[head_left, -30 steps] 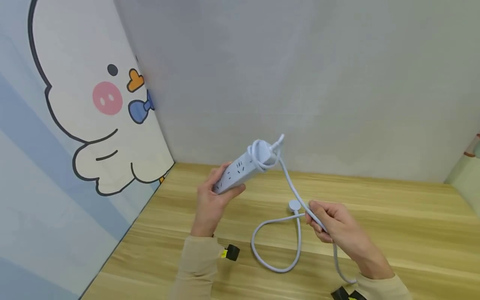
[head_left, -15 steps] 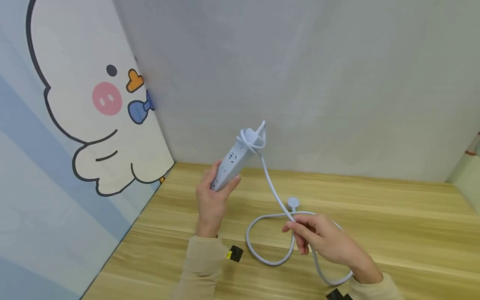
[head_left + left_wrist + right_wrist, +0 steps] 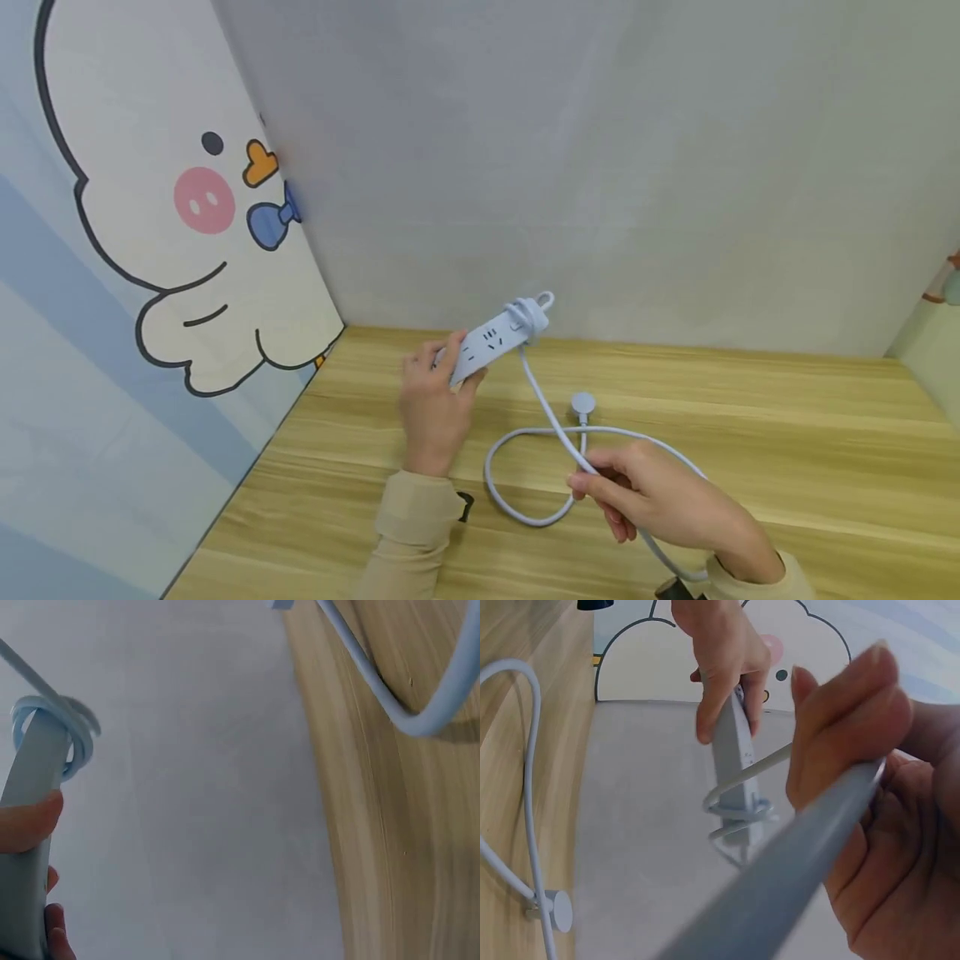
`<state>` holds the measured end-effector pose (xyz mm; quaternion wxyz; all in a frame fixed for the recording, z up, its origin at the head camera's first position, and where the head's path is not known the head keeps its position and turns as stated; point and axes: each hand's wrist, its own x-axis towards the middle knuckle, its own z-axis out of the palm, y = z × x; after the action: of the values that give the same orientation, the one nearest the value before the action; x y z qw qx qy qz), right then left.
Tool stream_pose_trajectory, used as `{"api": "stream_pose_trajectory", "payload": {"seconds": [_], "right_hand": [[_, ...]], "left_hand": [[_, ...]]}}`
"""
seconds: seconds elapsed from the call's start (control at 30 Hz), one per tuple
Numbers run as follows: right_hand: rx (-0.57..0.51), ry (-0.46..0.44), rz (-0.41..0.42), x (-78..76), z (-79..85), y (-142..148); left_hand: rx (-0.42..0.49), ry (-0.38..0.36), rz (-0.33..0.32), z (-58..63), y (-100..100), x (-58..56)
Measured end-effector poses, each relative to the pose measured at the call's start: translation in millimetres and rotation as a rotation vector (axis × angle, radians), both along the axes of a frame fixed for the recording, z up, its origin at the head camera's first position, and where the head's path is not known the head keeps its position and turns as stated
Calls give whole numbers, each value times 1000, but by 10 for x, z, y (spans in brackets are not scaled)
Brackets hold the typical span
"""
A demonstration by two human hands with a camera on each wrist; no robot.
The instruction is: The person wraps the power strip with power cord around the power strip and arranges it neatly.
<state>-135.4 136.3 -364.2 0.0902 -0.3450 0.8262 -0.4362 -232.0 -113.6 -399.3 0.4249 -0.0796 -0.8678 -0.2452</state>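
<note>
"Since half a second earlier, the power strip (image 3: 491, 340) had tipped flatter and its wrapped end had dropped. Where was it found?"

"Above the table (image 3: 787, 450), gripped near one end by the left hand (image 3: 435, 412), the nearer of the two. Its long axis slanted from those fingers up and away to the right. From the fingertips of the right hand (image 3: 663, 500) it lay ahead and leftward."

"And the right fingers?"

"They pinched the cord (image 3: 541, 395), which ran down to them from the wraps (image 3: 520, 313). The plug (image 3: 582, 404) rested on the table beyond."

"Did the views differ?"

"The head view showed sockets (image 3: 491, 337) on the upper face; the left wrist view showed only a plain side. The right wrist view alone exposed that hand's palm."
</note>
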Motion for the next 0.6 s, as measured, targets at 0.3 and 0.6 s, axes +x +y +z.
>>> {"api": "stream_pose_trajectory", "payload": {"seconds": [0.3, 0.6], "right_hand": [[18, 243, -275, 19, 75, -8], [-137, 438, -702, -168, -10, 166]], "left_hand": [[-360, -172, -120, 35, -17, 114], [-194, -417, -646, 123, -157, 186]]}}
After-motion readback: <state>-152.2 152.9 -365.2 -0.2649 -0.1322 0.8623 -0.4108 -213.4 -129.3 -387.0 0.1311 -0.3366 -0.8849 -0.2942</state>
